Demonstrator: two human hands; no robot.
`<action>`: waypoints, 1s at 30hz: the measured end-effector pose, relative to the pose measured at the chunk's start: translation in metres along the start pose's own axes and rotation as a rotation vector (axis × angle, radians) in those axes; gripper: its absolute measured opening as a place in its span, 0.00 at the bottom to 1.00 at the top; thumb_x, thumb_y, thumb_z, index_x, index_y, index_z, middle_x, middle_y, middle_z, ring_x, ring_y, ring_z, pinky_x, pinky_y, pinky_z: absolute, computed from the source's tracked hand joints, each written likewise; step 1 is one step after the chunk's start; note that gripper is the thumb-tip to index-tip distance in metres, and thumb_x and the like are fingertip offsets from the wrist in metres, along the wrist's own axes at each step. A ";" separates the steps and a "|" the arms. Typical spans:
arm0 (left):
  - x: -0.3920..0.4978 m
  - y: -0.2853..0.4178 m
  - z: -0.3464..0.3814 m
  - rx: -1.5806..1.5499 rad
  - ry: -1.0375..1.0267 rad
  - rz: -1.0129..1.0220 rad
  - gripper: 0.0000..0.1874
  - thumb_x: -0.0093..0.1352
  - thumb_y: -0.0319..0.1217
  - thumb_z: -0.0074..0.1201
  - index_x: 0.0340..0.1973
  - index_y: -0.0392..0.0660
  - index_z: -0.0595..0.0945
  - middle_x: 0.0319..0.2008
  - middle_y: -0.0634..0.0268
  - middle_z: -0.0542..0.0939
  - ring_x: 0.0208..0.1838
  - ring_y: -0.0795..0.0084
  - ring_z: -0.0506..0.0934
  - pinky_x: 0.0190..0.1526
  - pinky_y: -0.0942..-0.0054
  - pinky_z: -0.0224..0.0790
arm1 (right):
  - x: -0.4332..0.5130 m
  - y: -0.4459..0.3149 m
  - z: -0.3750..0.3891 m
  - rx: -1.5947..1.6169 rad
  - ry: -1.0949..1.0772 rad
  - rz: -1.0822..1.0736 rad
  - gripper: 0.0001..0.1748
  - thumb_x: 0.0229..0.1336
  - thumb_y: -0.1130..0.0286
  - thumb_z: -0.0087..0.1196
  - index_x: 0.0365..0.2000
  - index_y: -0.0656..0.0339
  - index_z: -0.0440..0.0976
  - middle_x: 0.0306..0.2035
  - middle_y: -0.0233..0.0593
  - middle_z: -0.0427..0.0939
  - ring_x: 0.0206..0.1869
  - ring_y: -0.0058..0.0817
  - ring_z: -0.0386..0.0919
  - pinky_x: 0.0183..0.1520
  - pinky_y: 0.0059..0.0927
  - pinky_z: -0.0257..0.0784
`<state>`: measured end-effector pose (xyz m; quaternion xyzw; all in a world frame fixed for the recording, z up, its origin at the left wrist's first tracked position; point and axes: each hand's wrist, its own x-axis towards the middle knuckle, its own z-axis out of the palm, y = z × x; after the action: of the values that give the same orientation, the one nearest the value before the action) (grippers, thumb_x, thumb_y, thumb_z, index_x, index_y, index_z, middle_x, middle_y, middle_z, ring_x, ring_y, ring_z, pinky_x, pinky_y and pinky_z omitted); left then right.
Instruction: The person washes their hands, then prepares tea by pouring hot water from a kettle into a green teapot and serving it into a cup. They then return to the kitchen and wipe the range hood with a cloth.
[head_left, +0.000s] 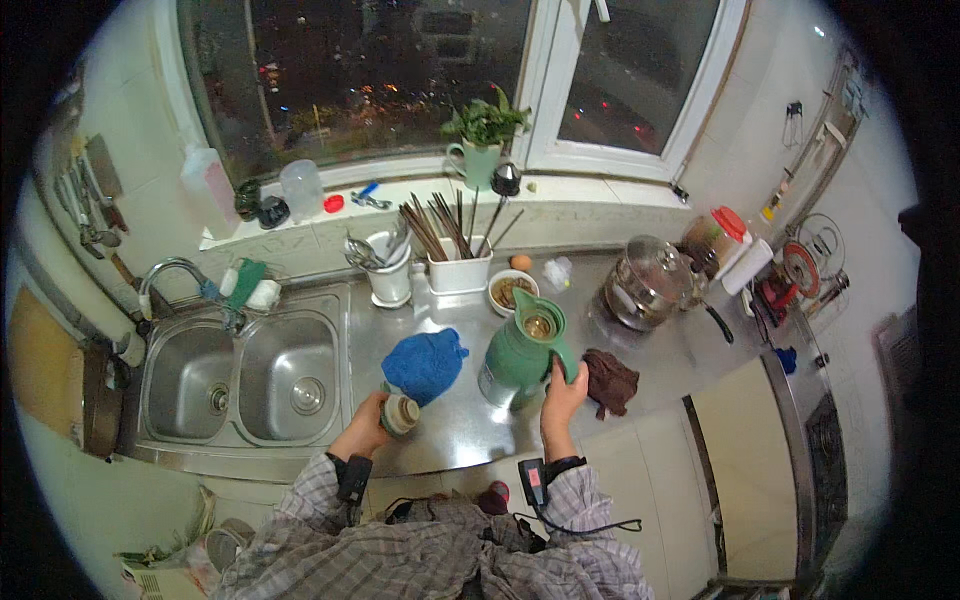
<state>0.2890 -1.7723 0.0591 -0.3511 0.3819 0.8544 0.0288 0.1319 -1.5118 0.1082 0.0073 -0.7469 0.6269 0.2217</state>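
My right hand (564, 401) grips the handle of a green vacuum jug (502, 360). Its mouth is uncovered, and the jug appears to stand on the steel counter, though its base is partly in glare. In my left hand (365, 426) is the jug's stopper (400, 413), pale with a green part, held off to the left of the jug. Just behind that hand lies a crumpled blue cloth (424, 365). A dark brown cloth (611, 381) rests right of my right hand.
A double-bowl sink (289, 375) is at left. Behind the jug stand a bowl of food (512, 291), an egg (520, 262), a white chopstick holder (460, 271) and a utensil pot (390, 277). A glass-lidded pot (646, 285) sits to the right, its handle jutting out.
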 end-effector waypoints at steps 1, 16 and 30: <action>0.002 -0.013 -0.010 0.085 0.019 0.025 0.21 0.66 0.39 0.44 0.50 0.40 0.69 0.44 0.55 0.75 0.47 0.57 0.74 0.48 0.57 0.68 | 0.000 -0.001 -0.002 0.021 -0.036 -0.007 0.09 0.53 0.72 0.56 0.29 0.67 0.68 0.25 0.33 0.70 0.29 0.22 0.66 0.34 0.24 0.64; 0.038 -0.049 -0.063 0.336 0.385 0.411 0.24 0.60 0.21 0.46 0.53 0.36 0.68 0.37 0.63 0.72 0.39 0.68 0.72 0.43 0.71 0.66 | -0.029 0.010 -0.041 -0.128 -0.470 -0.011 0.25 0.64 0.54 0.41 0.52 0.63 0.61 0.49 0.46 0.63 0.55 0.35 0.59 0.58 0.32 0.54; 0.040 -0.163 0.177 0.711 -0.037 0.634 0.04 0.62 0.20 0.47 0.30 0.41 0.77 0.27 0.70 0.73 0.29 0.82 0.67 0.32 0.83 0.59 | -0.023 0.117 -0.456 -0.117 0.050 0.671 0.24 0.57 0.55 0.51 0.45 0.67 0.71 0.37 0.40 0.76 0.39 0.25 0.73 0.42 0.26 0.69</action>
<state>0.2087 -1.5467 0.0126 -0.1703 0.7383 0.6436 -0.1080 0.2658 -1.0644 0.0441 -0.2671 -0.7367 0.6208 0.0212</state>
